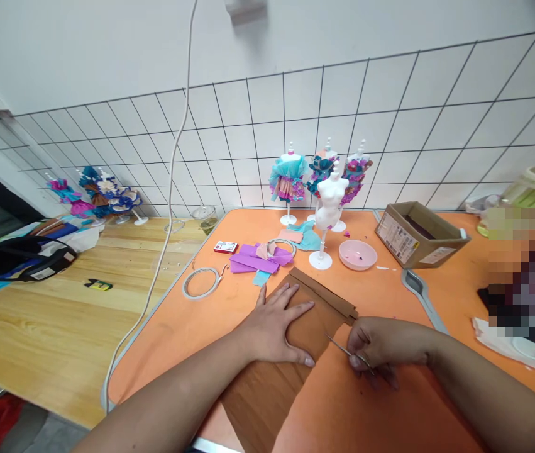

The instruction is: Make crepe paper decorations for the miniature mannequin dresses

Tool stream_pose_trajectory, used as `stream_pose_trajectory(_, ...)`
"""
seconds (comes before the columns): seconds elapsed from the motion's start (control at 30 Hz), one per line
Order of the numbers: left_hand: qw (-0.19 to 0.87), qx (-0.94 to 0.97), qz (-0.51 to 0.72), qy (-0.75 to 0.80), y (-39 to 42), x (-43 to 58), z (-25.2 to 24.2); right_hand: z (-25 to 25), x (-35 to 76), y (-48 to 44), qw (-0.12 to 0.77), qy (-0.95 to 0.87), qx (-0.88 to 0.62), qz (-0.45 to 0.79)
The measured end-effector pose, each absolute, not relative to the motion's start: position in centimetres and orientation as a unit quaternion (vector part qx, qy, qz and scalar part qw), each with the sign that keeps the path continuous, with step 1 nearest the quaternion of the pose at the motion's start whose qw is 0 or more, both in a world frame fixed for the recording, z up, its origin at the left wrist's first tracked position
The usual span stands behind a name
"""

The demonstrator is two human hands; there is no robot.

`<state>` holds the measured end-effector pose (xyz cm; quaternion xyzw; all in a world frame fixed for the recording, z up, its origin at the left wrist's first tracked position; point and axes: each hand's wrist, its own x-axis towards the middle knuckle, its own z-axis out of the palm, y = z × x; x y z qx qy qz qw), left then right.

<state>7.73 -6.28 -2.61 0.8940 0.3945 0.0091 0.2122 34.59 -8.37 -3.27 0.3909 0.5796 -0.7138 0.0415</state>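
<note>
My left hand [274,324] lies flat with fingers spread on a sheet of brown crepe paper [267,393], holding nothing. In my right hand [380,343] is a small pair of metal scissors [339,345], its thin blades pointing left past the paper's right edge. Part of the scissors' handle is hidden by my fingers. Along the far edge of the sheet lies a folded brown strip [321,294], its right end close to my right hand. The orange mat [366,409] is under the paper and both hands.
Behind the paper are purple paper pieces [253,259], a roll of tape [201,283], a bare white mannequin [330,201] and a pink bowl [358,255]. Decorated mannequins [288,179] stand by the wall. A cardboard box [402,242] is at right. A white cable [173,151] hangs at left.
</note>
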Motion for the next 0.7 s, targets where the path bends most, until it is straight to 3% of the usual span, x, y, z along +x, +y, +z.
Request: stream_pose_trajectory(0.7, 0.219, 0.895, 0.0, 0.387, -6.18, 7.56, -2.66, -2.97, 34.06, -8.61, 0.058, 0.559, 0.366, -0.742)
